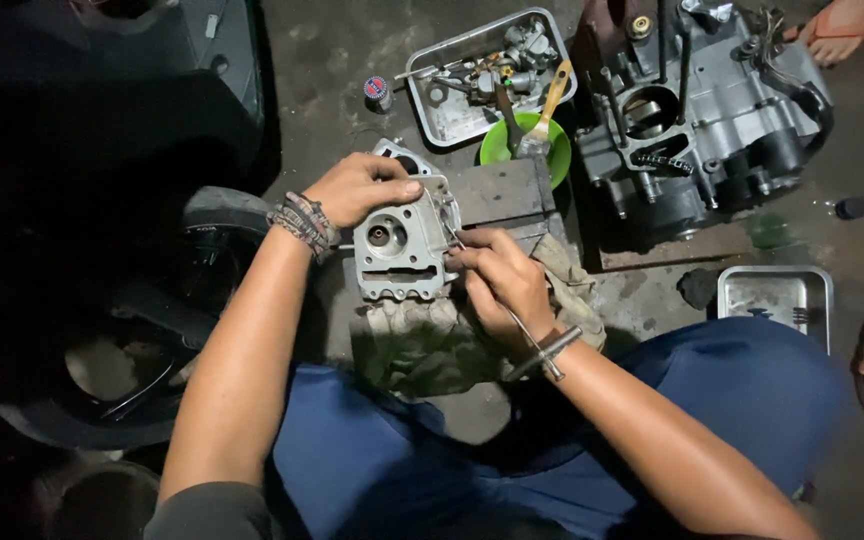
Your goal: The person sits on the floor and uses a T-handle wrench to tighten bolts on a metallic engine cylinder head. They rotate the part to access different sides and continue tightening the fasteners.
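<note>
Stained grey concrete floor (332, 60), unevenly lit; left side in deep shadow; engine block (697, 120) and two metal trays (452, 120) (774, 298) rest on it; green bowl (500, 147) nearby.

Light falls from above and slightly ahead, pooling on the cylinder head (402, 243), which is the brightest and sharpest thing in view. Its machined faces show soft pale glare. Left of the cylinder head the scene sinks into near black, and detail there is lost. Beyond the cylinder head the concrete floor (322, 60) is dimly but evenly lit, with short soft shadows under the metal tray (452, 125). Right of the cylinder head the engine block (712, 110) reads clearly, with dull highlights. Edges of the frame darken and curve slightly. Focus is fairly crisp throughout; no motion blur shows.
</note>
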